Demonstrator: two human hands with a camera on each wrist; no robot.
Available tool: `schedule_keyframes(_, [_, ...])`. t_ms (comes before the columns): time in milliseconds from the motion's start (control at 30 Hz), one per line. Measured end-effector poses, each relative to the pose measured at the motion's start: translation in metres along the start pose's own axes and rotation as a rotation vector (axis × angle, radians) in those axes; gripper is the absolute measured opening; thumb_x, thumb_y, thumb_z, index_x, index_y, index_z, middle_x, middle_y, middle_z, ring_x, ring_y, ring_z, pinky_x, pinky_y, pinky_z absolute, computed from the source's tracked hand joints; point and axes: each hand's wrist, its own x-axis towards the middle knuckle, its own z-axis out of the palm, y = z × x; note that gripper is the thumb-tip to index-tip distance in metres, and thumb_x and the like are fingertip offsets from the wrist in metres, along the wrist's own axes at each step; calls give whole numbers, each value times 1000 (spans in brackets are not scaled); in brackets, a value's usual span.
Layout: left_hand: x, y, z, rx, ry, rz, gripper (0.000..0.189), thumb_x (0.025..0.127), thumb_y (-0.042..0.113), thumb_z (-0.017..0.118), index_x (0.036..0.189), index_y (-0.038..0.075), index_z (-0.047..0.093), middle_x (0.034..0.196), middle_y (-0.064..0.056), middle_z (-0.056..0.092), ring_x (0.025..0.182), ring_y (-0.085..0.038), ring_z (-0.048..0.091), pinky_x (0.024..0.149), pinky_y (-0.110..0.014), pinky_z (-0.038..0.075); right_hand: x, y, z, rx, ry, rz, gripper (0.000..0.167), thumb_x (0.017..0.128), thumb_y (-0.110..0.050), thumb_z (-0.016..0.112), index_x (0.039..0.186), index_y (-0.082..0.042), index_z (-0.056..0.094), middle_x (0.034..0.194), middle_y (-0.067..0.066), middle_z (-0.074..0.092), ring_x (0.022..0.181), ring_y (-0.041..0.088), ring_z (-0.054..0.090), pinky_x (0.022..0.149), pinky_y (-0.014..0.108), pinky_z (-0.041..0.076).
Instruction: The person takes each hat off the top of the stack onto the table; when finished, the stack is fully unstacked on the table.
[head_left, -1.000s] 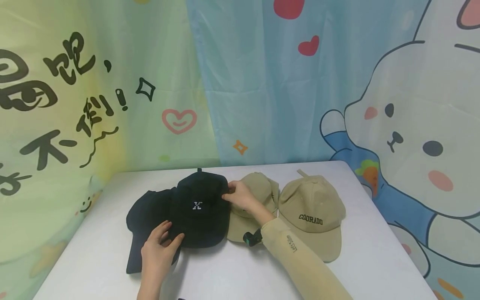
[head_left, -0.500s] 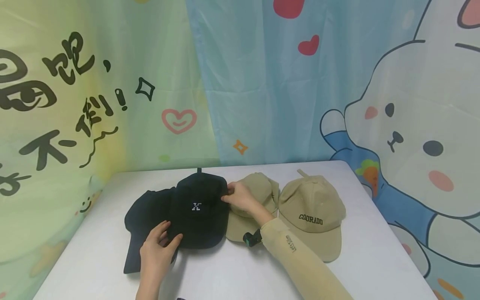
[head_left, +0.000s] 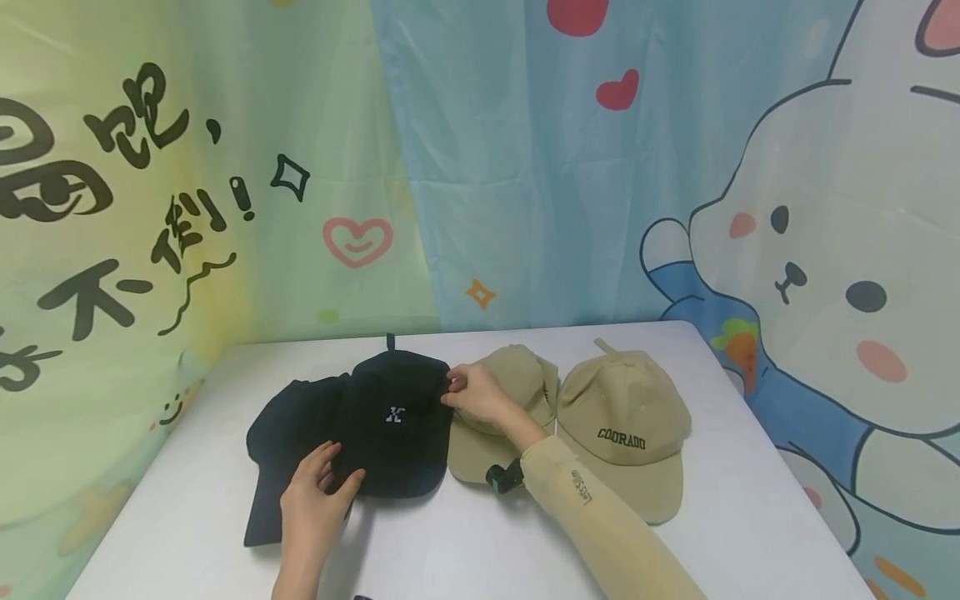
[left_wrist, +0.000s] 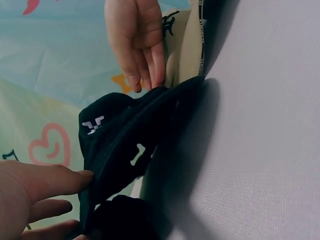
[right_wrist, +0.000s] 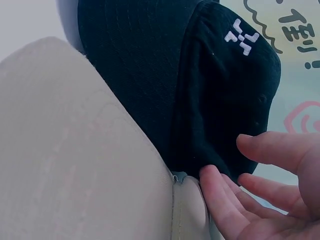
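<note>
Standing left of centre on the white bench [head_left: 457, 546], the black cap [head_left: 396, 437] faces me, its small white emblem to the front. I see one hand on each side of it. At the lower left, the left hand [head_left: 311, 500] holds the brim with a fair gap between thumb and fingers. At the crown's right side, the right hand [head_left: 483, 394] pinches the cloth, thumb and fingers narrow. My left wrist view shows the brim tilted, throwing a shadow on the bench. Just beside it on the left sits a dark navy cap [head_left: 291, 425], partly covered by the black cap in my head view. On the other side, behind the right wrist, I make out a tan cap [head_left: 528, 375]; next to that is the Colorado cap [head_left: 622, 404], also tan, named in dark lettering. A pale yellow sleeve [head_left: 600, 521] covers the right forearm, a small dark device [head_left: 505, 477] by its cuff. Beyond the bench I have a pastel curtain [head_left: 495, 158] printed with hearts, black characters and a large white rabbit [head_left: 825, 242].
</note>
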Motion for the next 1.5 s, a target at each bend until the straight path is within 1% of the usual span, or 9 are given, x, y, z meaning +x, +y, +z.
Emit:
schedule_keyframes(167, [1, -2, 0, 5, -30, -18, 56, 84, 12, 80, 133, -4, 57, 142, -21, 48, 120, -46, 55, 98, -47, 52, 1, 1, 0, 4, -5, -3, 41, 86, -6, 75, 122, 9, 61, 104, 22, 67, 98, 31, 64, 90, 40, 54])
schedule_keyframes(333, [2, -3, 0, 7, -38, -25, 56, 85, 13, 79, 133, -4, 56, 143, -20, 48, 120, -46, 55, 98, -47, 52, 0, 0, 0, 2, -12, -8, 41, 86, -5, 75, 121, 10, 61, 104, 23, 67, 98, 31, 64, 90, 41, 54])
schedule_keyframes(533, [2, -2, -1, 31, -21, -15, 56, 84, 13, 79, 133, -3, 57, 141, -21, 50, 117, -45, 58, 94, -47, 54, -1, -1, -1, -22, -23, -31, 40, 86, -5, 74, 120, 12, 61, 103, 24, 67, 97, 32, 64, 89, 42, 55])
schedule_keyframes(667, [2, 0, -1, 46, -17, -16, 56, 85, 14, 79, 133, -2, 57, 138, -23, 52, 115, -45, 59, 92, -46, 56, 1, 1, 0, -39, -22, -27, 39, 86, -6, 74, 120, 11, 62, 102, 23, 67, 97, 32, 63, 89, 42, 55])
schedule_keyframes(900, [3, 2, -2, 64, -16, -21, 55, 84, 14, 79, 133, -1, 58, 135, -24, 54, 113, -45, 60, 91, -48, 56, 2, 2, 0, -53, -22, -33, 40, 86, -7, 75, 120, 10, 63, 102, 22, 67, 98, 32, 64, 90, 42, 54])
schedule_keyframes(1067, [3, 0, -1, 63, -8, -17, 54, 84, 14, 79, 131, -1, 59, 133, -23, 55, 112, -45, 60, 92, -49, 56, 2, 2, 0, -66, -27, -35, 40, 86, -8, 75, 120, 9, 63, 102, 22, 68, 98, 32, 64, 91, 42, 54])
schedule_keyframes(1200, [4, -3, 1, 56, -8, -22, 53, 83, 13, 80, 130, -2, 59, 133, -23, 54, 116, -44, 58, 95, -46, 54, 2, 3, 1, -66, -32, -32, 40, 86, -8, 75, 120, 9, 63, 103, 22, 67, 99, 31, 64, 91, 41, 54])
schedule_keyframes(1300, [3, -4, 2, 52, -17, -23, 53, 83, 12, 80, 130, -3, 59, 133, -23, 53, 122, -43, 54, 98, -43, 52, 2, 4, 1, -62, -36, -32, 41, 86, -8, 75, 121, 9, 62, 104, 22, 67, 99, 31, 64, 92, 41, 54])
schedule_keyframes(1500, [3, -5, 3, 35, -32, -10, 53, 83, 10, 81, 129, -5, 59, 134, -23, 51, 127, -43, 48, 102, -41, 50, 2, 5, 2, -58, -38, -36, 40, 86, -8, 75, 120, 9, 62, 103, 22, 67, 99, 31, 63, 91, 41, 54])
